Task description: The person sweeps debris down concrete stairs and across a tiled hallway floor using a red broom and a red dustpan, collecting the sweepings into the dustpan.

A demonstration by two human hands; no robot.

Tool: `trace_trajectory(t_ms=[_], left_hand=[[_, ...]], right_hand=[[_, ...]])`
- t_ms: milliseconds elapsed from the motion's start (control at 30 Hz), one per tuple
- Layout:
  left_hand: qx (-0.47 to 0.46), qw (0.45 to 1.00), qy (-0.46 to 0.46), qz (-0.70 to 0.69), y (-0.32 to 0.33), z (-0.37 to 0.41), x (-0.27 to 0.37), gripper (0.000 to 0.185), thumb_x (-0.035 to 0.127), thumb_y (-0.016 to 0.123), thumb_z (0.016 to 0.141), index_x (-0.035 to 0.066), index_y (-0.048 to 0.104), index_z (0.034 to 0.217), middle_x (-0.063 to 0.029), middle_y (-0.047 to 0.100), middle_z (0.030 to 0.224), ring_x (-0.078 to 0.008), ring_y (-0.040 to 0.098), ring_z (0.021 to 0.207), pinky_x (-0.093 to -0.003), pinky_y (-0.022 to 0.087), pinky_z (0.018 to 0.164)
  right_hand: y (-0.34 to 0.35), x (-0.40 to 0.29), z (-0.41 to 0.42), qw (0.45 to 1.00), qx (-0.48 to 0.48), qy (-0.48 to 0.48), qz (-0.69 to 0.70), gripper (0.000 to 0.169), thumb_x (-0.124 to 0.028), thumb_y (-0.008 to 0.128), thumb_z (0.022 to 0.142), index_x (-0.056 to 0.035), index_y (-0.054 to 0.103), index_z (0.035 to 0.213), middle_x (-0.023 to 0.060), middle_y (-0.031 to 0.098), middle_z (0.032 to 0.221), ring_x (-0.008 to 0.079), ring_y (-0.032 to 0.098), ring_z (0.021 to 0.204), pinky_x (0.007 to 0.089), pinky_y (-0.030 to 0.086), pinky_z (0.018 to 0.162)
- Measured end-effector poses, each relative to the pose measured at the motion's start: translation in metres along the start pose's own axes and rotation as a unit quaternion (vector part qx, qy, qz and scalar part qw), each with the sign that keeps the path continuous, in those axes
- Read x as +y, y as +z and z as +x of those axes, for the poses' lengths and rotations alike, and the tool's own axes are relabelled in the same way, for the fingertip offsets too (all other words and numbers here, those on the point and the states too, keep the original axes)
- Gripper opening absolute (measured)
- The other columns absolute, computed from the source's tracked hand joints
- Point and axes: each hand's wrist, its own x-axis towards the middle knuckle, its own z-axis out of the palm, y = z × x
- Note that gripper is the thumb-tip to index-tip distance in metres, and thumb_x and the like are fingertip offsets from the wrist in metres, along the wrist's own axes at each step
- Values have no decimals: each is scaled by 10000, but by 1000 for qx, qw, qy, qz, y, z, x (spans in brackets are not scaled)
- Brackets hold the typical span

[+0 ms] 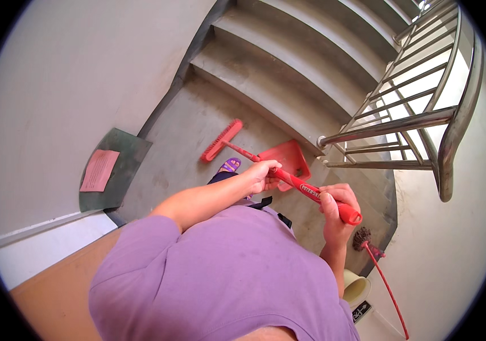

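A red floor brush with a long red handle has its bristled head by the concrete floor, ahead of a foot in a purple sandal. Around the middle of the handle is my left hand, gripping it. My right hand holds the thick upper grip close to its end cap. A red plastic dustpan lies beyond the handle near the lowest step, with a little debris in it. My left hand partly covers the dustpan's near side.
Concrete stairs rise ahead, with a metal railing on their right. A mop with a red pole leans at the right wall, near a cream bucket. At left, a pink sheet is on a dark green panel.
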Motion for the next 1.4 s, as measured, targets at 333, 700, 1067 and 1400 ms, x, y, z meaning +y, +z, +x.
trace_trajectory(t_ms=[333,700,1067,1400], left_hand=[[189,969,146,-56,-125,23,137,171,265,581,766,143,509,669,4,531,571,-110,503,463,-253,456,421],[181,980,81,-18,-133,34,158,274,348,537,807,111,489,680,-18,496,570,-122,455,425,-248,420,386],[4,996,-8,-83,-58,-5,173,250,290,564,806,131,518,618,0,531,507,-103,506,428,-240,447,411],[147,974,156,-78,-125,33,247,232,279,552,761,121,501,600,-21,480,452,-127,451,338,-259,403,318]], right_hand=[[131,51,102,976,-115,144,113,151,-103,625,800,-6,617,916,89,612,968,145,568,875,260,442,784],[160,19,135,985,-150,83,-8,108,-44,595,789,26,613,869,106,621,919,160,573,858,274,439,775],[135,-56,176,996,-80,19,-48,83,-40,619,724,34,585,707,116,610,728,208,584,694,300,459,660],[188,4,218,991,-115,69,21,123,-90,613,795,23,607,844,81,614,820,131,566,758,245,440,697]])
